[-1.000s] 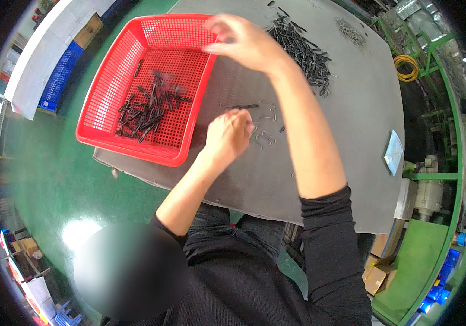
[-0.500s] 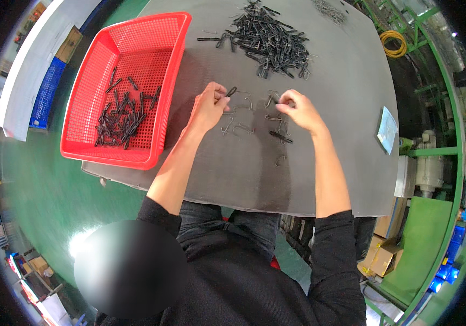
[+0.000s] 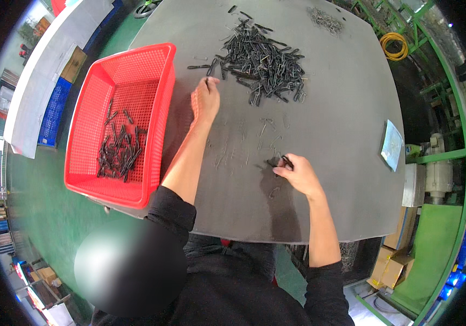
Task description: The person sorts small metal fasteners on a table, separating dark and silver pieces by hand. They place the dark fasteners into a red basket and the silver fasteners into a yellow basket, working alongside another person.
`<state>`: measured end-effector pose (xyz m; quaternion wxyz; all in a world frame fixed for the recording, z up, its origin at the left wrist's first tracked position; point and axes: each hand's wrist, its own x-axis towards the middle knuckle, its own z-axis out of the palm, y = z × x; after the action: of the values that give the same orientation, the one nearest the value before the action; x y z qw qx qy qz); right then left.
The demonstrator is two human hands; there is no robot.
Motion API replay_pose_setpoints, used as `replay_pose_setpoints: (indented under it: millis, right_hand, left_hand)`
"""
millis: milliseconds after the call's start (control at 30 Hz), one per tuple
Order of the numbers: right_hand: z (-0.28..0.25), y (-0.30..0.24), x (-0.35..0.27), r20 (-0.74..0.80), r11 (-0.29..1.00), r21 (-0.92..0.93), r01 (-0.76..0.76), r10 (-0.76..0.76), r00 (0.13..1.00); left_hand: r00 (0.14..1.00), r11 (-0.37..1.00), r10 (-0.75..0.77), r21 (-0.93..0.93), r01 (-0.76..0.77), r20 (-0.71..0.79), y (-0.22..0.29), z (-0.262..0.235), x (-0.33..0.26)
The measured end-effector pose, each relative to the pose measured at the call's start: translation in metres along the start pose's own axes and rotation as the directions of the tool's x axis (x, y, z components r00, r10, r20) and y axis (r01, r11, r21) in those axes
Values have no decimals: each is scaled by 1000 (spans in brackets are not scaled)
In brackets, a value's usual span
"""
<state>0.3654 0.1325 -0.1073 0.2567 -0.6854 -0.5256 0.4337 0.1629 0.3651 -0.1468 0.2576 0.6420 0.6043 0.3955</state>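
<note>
My left hand is closed, its fingertips at the left edge of a heap of black looped pieces with wire ends. Something dark shows at those fingertips, too small to make out. Lower on the table, my right hand pinches a black looped piece between thumb and fingers. Another dark piece is just left of it. Several thin bent wire hooks lie scattered between the hands and the heap. A lone wire rests below the right hand.
A red plastic basket with several black pieces inside stands at the table's left edge. On the grey table are a pile of small wire parts far right and a light-blue packet at the right edge.
My left hand has moved away from me to the heap's edge. My right hand has come nearer to me, still pinching a dark piece. The whole view has shifted, with the table lower in it.
</note>
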Motion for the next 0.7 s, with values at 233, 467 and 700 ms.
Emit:
replay_pose_setpoints:
  millis: [233, 467, 700]
  right_hand:
    - [-58, 33, 32, 24, 469, 882, -47, 54, 998]
    - [-73, 23, 169, -619, 941, -262, -212, 5, 785]
    - [-37, 14, 175, -219, 999, 35, 22, -14, 976]
  left_hand:
    - [988, 896, 155, 424, -133, -17, -29, 35, 63]
    - [876, 866, 481, 138, -481, 34, 21, 102, 6]
    - [901, 940, 155, -342, -8, 406, 71, 79, -48]
